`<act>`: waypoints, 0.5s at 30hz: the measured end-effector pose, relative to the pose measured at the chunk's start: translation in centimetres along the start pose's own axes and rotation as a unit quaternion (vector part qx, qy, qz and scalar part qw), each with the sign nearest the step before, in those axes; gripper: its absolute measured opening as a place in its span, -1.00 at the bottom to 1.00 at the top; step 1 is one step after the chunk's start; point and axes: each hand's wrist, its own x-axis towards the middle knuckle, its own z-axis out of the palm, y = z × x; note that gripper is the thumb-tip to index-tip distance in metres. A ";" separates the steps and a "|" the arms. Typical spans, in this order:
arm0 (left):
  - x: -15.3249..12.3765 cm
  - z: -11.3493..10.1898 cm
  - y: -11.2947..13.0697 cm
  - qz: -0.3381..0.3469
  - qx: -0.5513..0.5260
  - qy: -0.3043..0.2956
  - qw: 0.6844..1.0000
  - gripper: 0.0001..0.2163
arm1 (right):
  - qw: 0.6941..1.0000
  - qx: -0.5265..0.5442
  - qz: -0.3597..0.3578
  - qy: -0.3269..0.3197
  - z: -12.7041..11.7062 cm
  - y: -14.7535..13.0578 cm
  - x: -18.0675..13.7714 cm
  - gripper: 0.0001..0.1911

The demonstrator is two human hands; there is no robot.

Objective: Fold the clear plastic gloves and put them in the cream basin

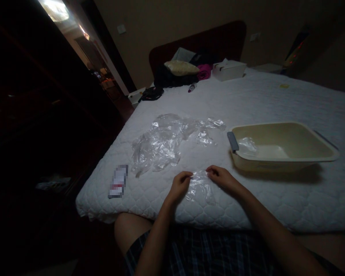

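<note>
My left hand [179, 186] and my right hand [222, 177] each pinch one side of a clear plastic glove [199, 186] that lies on the white quilted bed [247, 103] near its front edge. Beyond the hands spreads a pile of several more clear plastic gloves [161, 143], with a few smaller ones [208, 132] to its right. A cream plastic basin [284, 163] with a grey handle stands to the right of my right hand. One crumpled clear glove [247, 145] rests inside it at the left end.
A small packet [118, 181] lies near the bed's left front corner. Dark clothes, a beige pillow [181, 68], a pink item and a white box [228, 69] sit by the headboard. The floor to the left is dark.
</note>
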 end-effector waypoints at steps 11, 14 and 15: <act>0.4 -1.3 -1.3 -0.111 -0.375 0.147 0.909 -0.86 | 0.909 0.390 0.070 0.130 -1.8 2.5 -0.7 -0.67; 0.0 -0.8 -0.9 -0.110 -0.323 0.183 0.922 -0.82 | 0.919 0.358 0.075 0.145 -1.3 2.3 -0.9 -0.66; -0.3 -0.8 -0.7 -0.110 -0.292 0.207 0.927 -0.81 | 0.923 0.339 0.082 0.160 -1.2 2.2 -0.9 -0.65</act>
